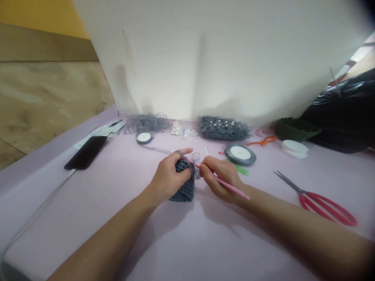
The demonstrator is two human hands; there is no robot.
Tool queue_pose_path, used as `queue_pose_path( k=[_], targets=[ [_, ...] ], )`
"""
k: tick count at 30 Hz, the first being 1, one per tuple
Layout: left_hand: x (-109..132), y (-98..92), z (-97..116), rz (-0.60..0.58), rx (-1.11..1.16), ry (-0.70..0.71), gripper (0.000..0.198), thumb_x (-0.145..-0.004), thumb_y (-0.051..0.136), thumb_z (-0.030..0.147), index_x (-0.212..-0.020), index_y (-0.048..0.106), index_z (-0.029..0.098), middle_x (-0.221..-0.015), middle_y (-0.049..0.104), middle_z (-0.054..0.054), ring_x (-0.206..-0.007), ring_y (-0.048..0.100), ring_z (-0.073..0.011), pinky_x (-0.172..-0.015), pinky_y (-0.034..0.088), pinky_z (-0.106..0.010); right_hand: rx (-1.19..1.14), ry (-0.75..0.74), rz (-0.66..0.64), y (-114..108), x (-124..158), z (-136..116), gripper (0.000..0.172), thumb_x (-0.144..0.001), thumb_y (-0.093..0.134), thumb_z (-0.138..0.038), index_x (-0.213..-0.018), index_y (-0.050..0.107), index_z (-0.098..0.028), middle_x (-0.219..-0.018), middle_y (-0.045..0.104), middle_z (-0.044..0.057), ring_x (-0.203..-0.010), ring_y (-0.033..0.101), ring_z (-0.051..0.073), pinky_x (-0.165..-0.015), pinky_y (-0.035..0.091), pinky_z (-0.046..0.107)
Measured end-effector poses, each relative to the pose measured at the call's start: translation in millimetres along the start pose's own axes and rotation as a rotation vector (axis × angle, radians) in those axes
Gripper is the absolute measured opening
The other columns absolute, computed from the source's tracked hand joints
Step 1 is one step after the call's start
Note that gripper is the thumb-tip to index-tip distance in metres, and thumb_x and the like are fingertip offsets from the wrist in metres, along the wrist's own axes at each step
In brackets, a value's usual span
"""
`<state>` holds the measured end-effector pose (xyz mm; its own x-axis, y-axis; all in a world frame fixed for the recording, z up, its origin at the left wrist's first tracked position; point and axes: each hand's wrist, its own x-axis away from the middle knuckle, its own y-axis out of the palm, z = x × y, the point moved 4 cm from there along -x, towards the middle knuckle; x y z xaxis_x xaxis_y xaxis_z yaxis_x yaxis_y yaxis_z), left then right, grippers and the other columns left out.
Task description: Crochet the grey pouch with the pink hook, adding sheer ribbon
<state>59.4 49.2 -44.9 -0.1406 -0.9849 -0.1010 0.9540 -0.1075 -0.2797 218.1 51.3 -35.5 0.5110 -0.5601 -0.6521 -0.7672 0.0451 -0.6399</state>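
My left hand (167,176) is closed around a dark grey crocheted piece (186,191), thumb across its front. A grey ribbon (156,149) runs from a small spool (144,137) to the fingers of this hand. Between the fingers of my right hand (224,177) is a pink crochet hook (233,188), held like a pen. Its tip meets the upper edge of the crocheted piece, where a loop of sheer ribbon (195,157) stands up. The exact hold of the hook's tip in the stitches is too small to make out.
Red-handled scissors (320,205) lie at right. A larger ribbon spool (240,154), white spools (294,148) and a beaded crocheted piece (224,128) lie behind my hands. On the left, a phone (86,153) has a white cable (38,214). A white wall (205,58) rises behind.
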Motion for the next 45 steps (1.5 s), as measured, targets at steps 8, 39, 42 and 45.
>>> queue_pose_path(
  k=[8,39,42,45],
  targets=[
    [0,8.8,-5,-0.229,0.677,-0.403,0.065,-0.071,0.072,0.012,-0.133,0.052,0.013,-0.093,0.069,-0.007,-0.079,0.064,-0.0165,-0.077,0.049,-0.030,-0.154,-0.046,-0.014,2,2,14,0.019,-0.097,0.047,-0.022,-0.078,0.046,-0.019,-0.066,0.049,-0.003,-0.054,0.043,0.007,-0.052,0.034,0.020],
    [-6,-17.0,-16,-0.516,0.828,-0.411,0.056,-0.064,0.066,0.013,-0.121,0.065,0.012,-0.073,0.063,-0.003,-0.064,0.058,-0.0144,-0.060,0.046,-0.026,-0.282,0.125,-0.283,-33,-21,12,0.030,-0.097,0.048,-0.028,-0.072,0.058,-0.016,-0.063,0.054,-0.002,-0.054,0.046,0.007,-0.051,0.035,0.021],
    [-6,-18.4,-18,-0.517,0.809,-0.413,0.054,-0.063,0.064,0.015,-0.118,0.067,0.012,-0.070,0.060,-0.003,-0.062,0.057,-0.0148,-0.058,0.045,-0.027,-0.499,0.297,-0.296,-28,-20,20,0.032,-0.098,0.048,-0.031,-0.070,0.055,-0.016,-0.063,0.059,-0.001,-0.053,0.049,0.007,-0.052,0.037,0.021],
    [-4,-16.3,-17,-0.496,0.705,-0.397,0.050,-0.064,0.066,0.013,-0.114,0.069,0.012,-0.069,0.060,-0.002,-0.058,0.056,-0.0131,-0.056,0.042,-0.026,-0.908,0.458,-0.267,-13,-16,23,0.033,-0.097,0.049,-0.035,-0.068,0.047,-0.018,-0.060,0.062,-0.001,-0.043,0.042,0.006,-0.044,0.031,0.021]
  ],
)
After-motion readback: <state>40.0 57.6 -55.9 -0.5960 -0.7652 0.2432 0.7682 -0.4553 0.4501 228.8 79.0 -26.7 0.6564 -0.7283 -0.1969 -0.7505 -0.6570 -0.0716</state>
